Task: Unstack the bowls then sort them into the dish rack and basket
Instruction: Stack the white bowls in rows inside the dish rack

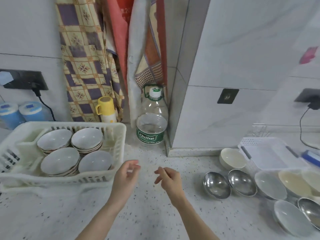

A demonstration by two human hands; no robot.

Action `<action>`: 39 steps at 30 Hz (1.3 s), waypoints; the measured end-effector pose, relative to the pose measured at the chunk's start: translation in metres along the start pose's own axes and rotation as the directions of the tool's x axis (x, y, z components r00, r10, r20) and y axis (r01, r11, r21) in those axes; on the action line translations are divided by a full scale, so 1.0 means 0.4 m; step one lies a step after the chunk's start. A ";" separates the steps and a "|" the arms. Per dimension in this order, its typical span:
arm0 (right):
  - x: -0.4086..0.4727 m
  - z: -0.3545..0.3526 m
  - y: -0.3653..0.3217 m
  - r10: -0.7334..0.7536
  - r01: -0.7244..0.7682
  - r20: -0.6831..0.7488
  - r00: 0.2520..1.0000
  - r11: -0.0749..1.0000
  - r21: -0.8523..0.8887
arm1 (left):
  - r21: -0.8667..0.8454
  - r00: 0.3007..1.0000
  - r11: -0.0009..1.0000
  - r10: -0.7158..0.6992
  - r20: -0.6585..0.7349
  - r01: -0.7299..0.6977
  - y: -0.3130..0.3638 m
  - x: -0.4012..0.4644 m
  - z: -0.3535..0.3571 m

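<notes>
Dish rack: I see the white dish rack (pixel 119 135) at the counter's (pixel 149 213) left edge, holding four stacks of white bowls (pixel 60 161) in a two-by-two block.
Left hand: my left hand (pixel 127 175) hovers over the counter just right of the rack's near right corner, fingers loosely curled, holding nothing; the nearest stacked bowl (pixel 95 161) sits just to its left, inside the rack.
Right hand: my right hand (pixel 170 179) hangs beside the left, near but apart, fingers relaxed and a little bent, empty.
Water bottle: a clear bottle (pixel 152 118) stands at the back of the counter, beyond both hands.
Loose bowls: to the right of my right hand, well apart, two steel bowls (pixel 216 185) lie side by side; a cream bowl (pixel 232 159) sits behind them; more white and steel bowls (pixel 270 185) crowd the right edge.
Basket: the white basket (pixel 265 153) lies at the far right, behind those bowls.
</notes>
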State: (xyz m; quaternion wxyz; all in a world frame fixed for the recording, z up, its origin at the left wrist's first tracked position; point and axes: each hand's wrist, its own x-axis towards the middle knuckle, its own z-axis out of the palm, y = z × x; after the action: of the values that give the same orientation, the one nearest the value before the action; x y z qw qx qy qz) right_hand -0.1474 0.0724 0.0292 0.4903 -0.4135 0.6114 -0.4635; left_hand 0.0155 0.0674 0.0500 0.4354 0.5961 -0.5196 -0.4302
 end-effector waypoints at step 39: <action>-0.235 -0.870 0.240 0.530 -0.098 -0.765 0.367 0.839 0.534 | 0.231 0.706 0.910 -0.413 0.575 0.344 0.076 -0.264 0.909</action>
State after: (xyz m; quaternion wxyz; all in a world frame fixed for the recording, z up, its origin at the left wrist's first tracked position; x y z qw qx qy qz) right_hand -0.4777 0.2406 -0.0127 0.2457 0.1335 0.7346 -0.6182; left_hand -0.3526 0.1437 -0.0054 0.1133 0.5401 -0.5206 -0.6515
